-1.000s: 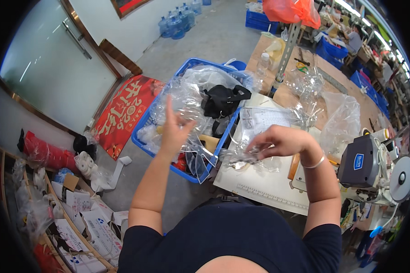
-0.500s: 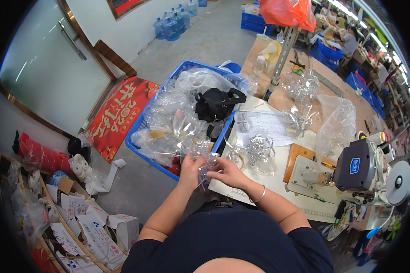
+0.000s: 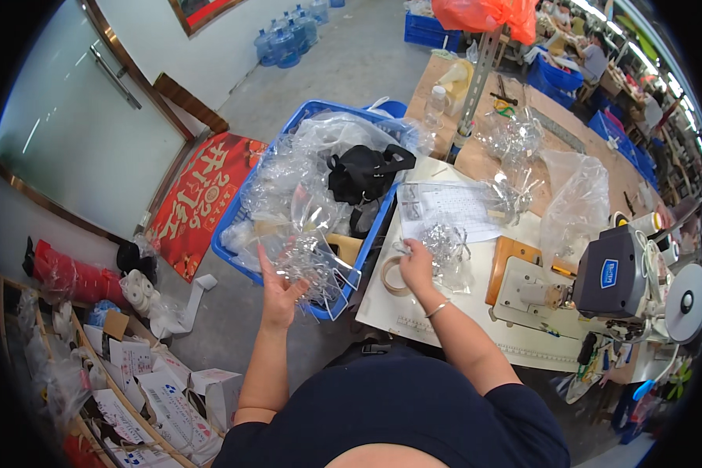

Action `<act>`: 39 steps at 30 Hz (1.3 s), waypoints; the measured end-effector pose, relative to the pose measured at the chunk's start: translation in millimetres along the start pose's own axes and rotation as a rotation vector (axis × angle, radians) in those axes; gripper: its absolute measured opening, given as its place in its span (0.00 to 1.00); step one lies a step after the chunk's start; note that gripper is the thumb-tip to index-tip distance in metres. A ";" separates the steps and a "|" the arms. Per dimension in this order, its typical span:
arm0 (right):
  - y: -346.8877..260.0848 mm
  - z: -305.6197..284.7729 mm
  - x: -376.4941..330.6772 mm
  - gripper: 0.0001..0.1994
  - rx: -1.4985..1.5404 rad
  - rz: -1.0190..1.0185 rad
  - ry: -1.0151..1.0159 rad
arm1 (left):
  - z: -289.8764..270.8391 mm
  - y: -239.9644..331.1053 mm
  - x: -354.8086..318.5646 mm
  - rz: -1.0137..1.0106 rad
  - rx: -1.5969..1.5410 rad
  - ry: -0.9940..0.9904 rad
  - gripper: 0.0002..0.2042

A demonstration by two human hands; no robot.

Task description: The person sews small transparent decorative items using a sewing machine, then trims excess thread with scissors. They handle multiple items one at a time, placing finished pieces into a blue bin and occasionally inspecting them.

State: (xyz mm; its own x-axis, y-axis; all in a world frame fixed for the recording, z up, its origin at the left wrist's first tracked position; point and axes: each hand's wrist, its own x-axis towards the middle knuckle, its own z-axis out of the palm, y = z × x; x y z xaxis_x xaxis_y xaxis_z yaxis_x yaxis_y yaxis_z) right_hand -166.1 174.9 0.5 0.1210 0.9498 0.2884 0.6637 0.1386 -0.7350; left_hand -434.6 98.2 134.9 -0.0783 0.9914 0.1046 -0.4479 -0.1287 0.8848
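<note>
My left hand (image 3: 278, 300) is open at the near end of a blue basket (image 3: 225, 234), its fingers stretched and thumb apart. Against its inner side is a clear bag of shiny silver strips (image 3: 310, 269), over the basket's contents. My right hand (image 3: 418, 269) is over the white table (image 3: 382, 306), fingers curled closed; what is in them, if anything, is hidden. Beside it lies a second clear bag of silver strips (image 3: 449, 257). A roll of brown tape (image 3: 394, 277) rests just left of this hand, partly covered by it.
The basket also holds clear plastic bags and a black strapped item (image 3: 363, 175). Printed sheets (image 3: 444, 209) lie behind the second bag. A sewing machine (image 3: 612, 273) stands at the right, and an upright metal post (image 3: 482, 86) farther back. Cartons (image 3: 171, 405) are at lower left.
My hands have moved apart. The left has gone left with the bag of silver strips over the basket and opened; the right has reached rightward to the table beside the tape and second bag.
</note>
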 end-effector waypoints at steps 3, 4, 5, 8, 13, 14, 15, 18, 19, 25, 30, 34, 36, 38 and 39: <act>-15.7 -57.5 24.1 0.17 0.486 0.440 -0.345 | 25.0 8.5 4.2 0.038 0.123 -0.263 0.54; -14.2 -75.3 33.6 0.18 0.862 0.723 -0.536 | 40.0 15.0 6.8 0.000 0.182 -0.359 0.55; -28.4 -93.5 39.6 0.18 0.909 0.783 -0.668 | 59.1 30.7 16.3 0.061 0.464 -0.639 0.56; -51.7 -123.8 40.3 0.15 0.935 0.872 -1.039 | 118.7 52.1 48.6 0.048 1.078 -1.379 0.57; -51.8 -124.9 -11.1 0.16 0.900 0.822 -1.092 | 145.2 -1.5 38.7 -0.148 1.067 -1.555 0.53; -56.1 -129.1 -21.2 0.17 1.013 1.037 -0.963 | 146.7 -5.5 33.5 0.000 1.071 -1.528 0.55; -47.4 -129.0 -31.8 0.17 1.050 1.061 -0.973 | 142.7 -14.4 28.3 0.156 1.097 -1.476 0.57; -34.6 -131.2 -48.3 0.17 1.306 1.122 -1.006 | 132.5 -43.4 17.8 0.396 1.054 -1.422 0.60; -29.7 -131.0 -49.7 0.16 1.289 1.116 -1.016 | 131.5 -48.4 17.0 0.113 1.098 -1.435 0.59; 10.3 -157.1 -10.8 0.16 0.752 0.916 -0.671 | 104.9 -64.2 27.3 -0.755 0.815 -1.199 0.40; 111.2 -119.9 37.8 0.25 0.243 0.477 -0.020 | 80.8 -134.8 26.0 -0.769 -0.501 -0.293 0.28; 113.4 -107.6 54.5 0.30 0.243 0.730 -0.464 | 117.3 -196.6 38.8 -0.862 -0.293 -0.037 0.24; 106.0 -113.6 59.1 0.31 0.356 0.894 -0.633 | 116.5 -222.7 47.3 -0.854 -0.280 -0.090 0.23; 112.8 -118.3 60.9 0.25 0.350 0.975 -0.825 | 115.4 -229.0 54.0 -0.930 -0.297 -0.138 0.23; 101.2 -124.3 60.6 0.24 0.474 0.978 -0.821 | 111.7 -227.9 57.0 -0.934 -0.313 -0.173 0.23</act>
State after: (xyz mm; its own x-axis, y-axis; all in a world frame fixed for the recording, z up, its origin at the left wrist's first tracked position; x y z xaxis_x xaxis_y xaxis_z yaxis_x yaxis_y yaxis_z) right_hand 0.1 211.6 19.9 -0.1887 0.5834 -0.7899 0.2254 -0.7572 -0.6131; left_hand -237.5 186.6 -10.0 0.5445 0.6847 -0.4844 -0.4803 0.7280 0.4892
